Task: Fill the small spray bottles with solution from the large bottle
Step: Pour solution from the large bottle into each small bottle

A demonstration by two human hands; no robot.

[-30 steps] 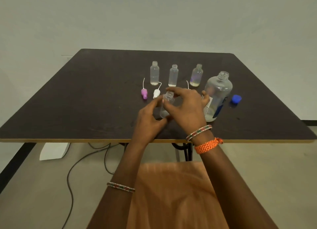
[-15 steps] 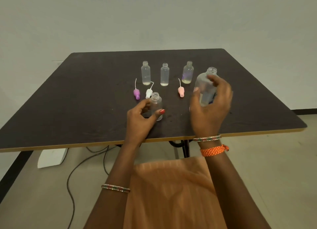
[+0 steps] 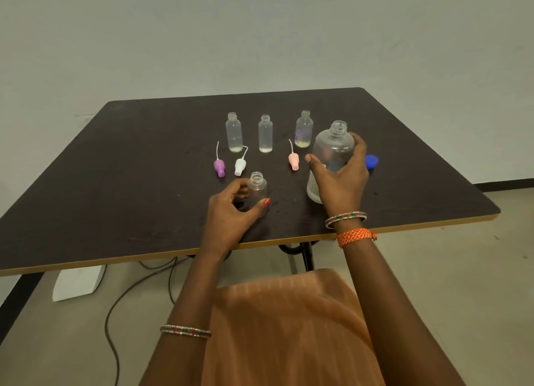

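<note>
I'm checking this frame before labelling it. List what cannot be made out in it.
- Large bottle, head view: the right hand covers its label and lower body, so the liquid level is hidden.
- Near small bottle: the left hand hides its base, and the clear plastic leaves its contents unreadable.
- Blue cap: partly behind the right hand.
- Table: its legs are mostly hidden under the top.

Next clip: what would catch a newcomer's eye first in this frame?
Two hands at the near edge of a dark table: the right hand grips a large clear bottle, uncapped, and the left hand holds a small open bottle. Behind them stand three more small bottles in a row, with purple, white and pink spray tops lying in front and a blue cap at the right.
</note>
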